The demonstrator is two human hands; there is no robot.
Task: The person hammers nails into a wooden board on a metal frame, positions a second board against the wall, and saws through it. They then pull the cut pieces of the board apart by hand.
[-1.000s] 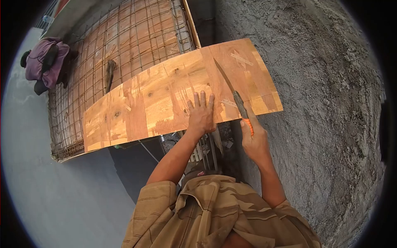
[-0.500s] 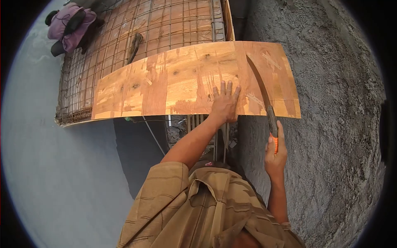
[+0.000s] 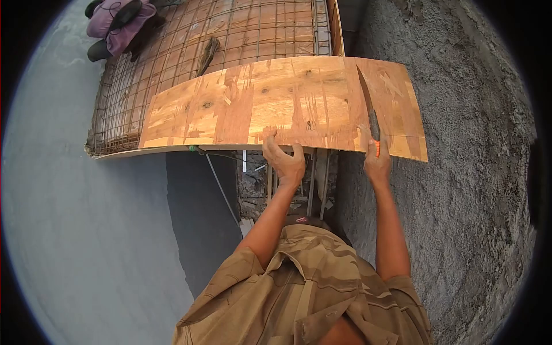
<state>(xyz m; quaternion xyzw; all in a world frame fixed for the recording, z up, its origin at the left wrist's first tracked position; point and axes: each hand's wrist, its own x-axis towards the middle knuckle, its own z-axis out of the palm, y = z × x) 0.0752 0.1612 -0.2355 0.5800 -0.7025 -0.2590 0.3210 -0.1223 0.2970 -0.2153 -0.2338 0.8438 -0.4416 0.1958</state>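
While your right hand point(image 3: 378, 167) is holding the saw point(image 3: 374, 123), its fingers wrapping the orange end of the grip, your left hand point(image 3: 286, 165) is holding nothing that shows and is standing wide, the fingers curling and the thumb spreading away from them. That hand is sitting at the near edge of the board point(image 3: 230, 121), its fingertips overlapping the wood from this angle; whether they are touching it, the view is not showing clearly.

The board is lying across the near side of the mesh point(image 3: 115, 115), and its right end is jutting out towards the rough wall point(image 3: 477, 161). Its top is showing yellow and reddish patches with dark knots. Over its right part, the saw's blade is pointing away from you, the tip ending just short of the far edge.

Beyond the board, the mesh is spreading over reddish panels point(image 3: 236, 29), and a dark bundle point(image 3: 208, 56) is slanting across it near the board. At the upper left, another person point(image 3: 118, 26) in a purple top is bending low beside the mesh. Below the board, a thin pale rod point(image 3: 222, 187) is slanting down towards you, and your brown shirt point(image 3: 310, 259) is filling the bottom of the view
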